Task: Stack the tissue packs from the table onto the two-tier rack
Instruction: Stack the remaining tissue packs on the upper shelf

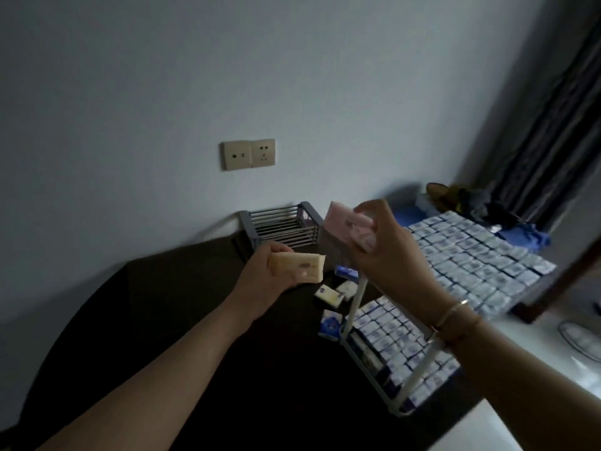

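My left hand [260, 271] grips a yellow tissue pack [297, 267] above the dark table [182, 320]. My right hand [390, 242] holds a pink tissue pack [349, 227] raised near the left end of the two-tier rack [353, 315]. The rack's upper tier [474, 258] is covered with rows of blue-and-white tissue packs. Its lower tier [390, 340] is also filled with such packs. Several loose packs [331, 296] lie on the table just left of the rack.
A grey wire basket [279, 224] stands at the back of the table against the wall, below two wall sockets [248, 154]. Blue cloth and dark items [465, 203] lie behind the rack, beside a dark curtain [546, 135]. A white surface [553, 333] extends right.
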